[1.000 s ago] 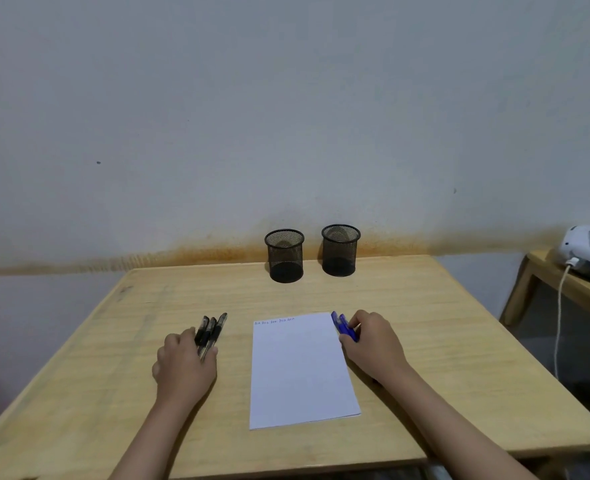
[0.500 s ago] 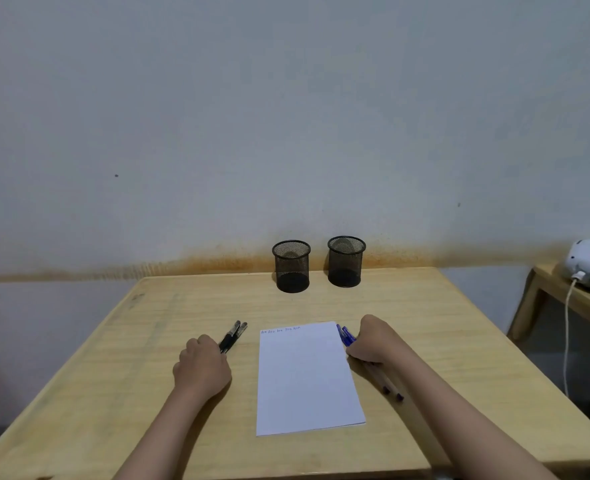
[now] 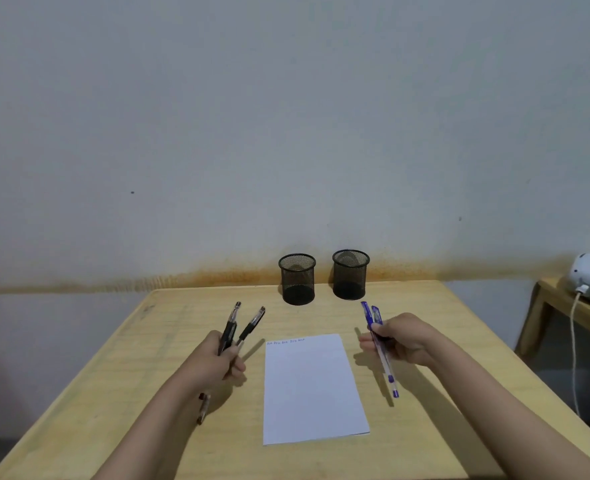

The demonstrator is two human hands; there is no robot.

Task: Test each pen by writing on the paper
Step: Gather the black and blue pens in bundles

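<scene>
Left hand grips a bundle of black pens, raised off the wooden table. Right hand pinches the blue pens. The paper lies between them, toward the near edge; two mesh pen cups stand at the far edge.

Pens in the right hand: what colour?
Blue pens, seen in the head view, held by the right hand.
</scene>
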